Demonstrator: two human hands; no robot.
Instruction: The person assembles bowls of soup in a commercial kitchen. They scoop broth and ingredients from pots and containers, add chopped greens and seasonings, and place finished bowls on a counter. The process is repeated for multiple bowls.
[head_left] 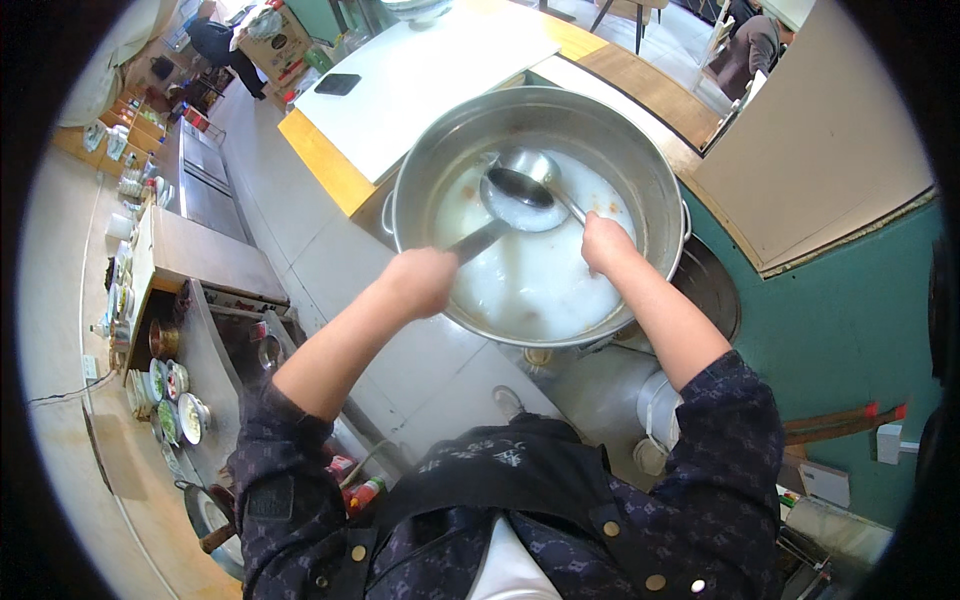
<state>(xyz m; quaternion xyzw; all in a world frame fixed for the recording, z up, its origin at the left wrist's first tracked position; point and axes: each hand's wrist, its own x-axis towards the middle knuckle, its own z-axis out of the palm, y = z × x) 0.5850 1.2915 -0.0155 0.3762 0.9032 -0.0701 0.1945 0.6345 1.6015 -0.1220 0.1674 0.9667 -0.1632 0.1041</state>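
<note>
Over the big steel pot [640, 170] of milky white liquid: left hand [422, 282] clenched round a long ladle [520, 188] handle, right hand [605, 243] gripping a second thin handle. Probably slippery when wet, stiff metal, heavy once full, so best held far back. White cutting board [420, 80] on the worktop [320, 160] behind; high pot rim limits the swing.

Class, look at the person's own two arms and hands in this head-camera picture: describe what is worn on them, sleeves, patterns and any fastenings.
Both hands, left hand and right hand, are bare, with no gloves. The forearms are uncovered too: the sleeves are pushed up near the elbows. They belong to a dark navy garment with a small repeating pale pattern and round metal snap buttons down the front. A dark patch sits on the left upper sleeve.
</note>
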